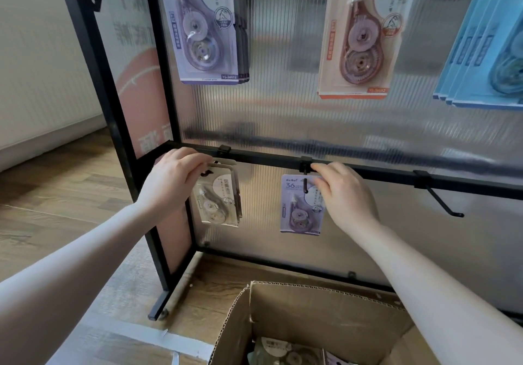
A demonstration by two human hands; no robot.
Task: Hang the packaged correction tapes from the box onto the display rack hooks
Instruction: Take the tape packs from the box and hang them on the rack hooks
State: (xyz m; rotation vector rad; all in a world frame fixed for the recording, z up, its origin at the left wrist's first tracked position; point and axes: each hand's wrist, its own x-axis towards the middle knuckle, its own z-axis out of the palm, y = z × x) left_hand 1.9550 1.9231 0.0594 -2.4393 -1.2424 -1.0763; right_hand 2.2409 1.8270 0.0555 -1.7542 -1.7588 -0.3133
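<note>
Cardboard box [325, 325] nearest, open at bottom edge of view, on wood floor [56, 183] in front of rack; a few packaged correction tapes [278, 349] visible down inside it.

Display rack [119, 138]: black frame, ribbed translucent back panel. Lower crossbar [368, 171] runs L to R w/ clip-on hooks.

Left hand [175, 180] at L end of lower bar, fingers curled, pinching top of beige pkgs [219, 195] (2 or more, stacked) right at the left hook [223, 151]; can't tell if the hang holes are fully on.

Right hand [343, 192] at middle hook [305, 179], thumb + fingers pinching top R corner of purple pkg [301, 206]; hook tip shows through the pkg's hang hole, pkg hangs below bar.

Right hook [441, 199] on lower bar bare.

Upper row: purple stack [203, 25] at L, orange stack [365, 33] centre, blue stack [486, 48] at R edge.
</note>
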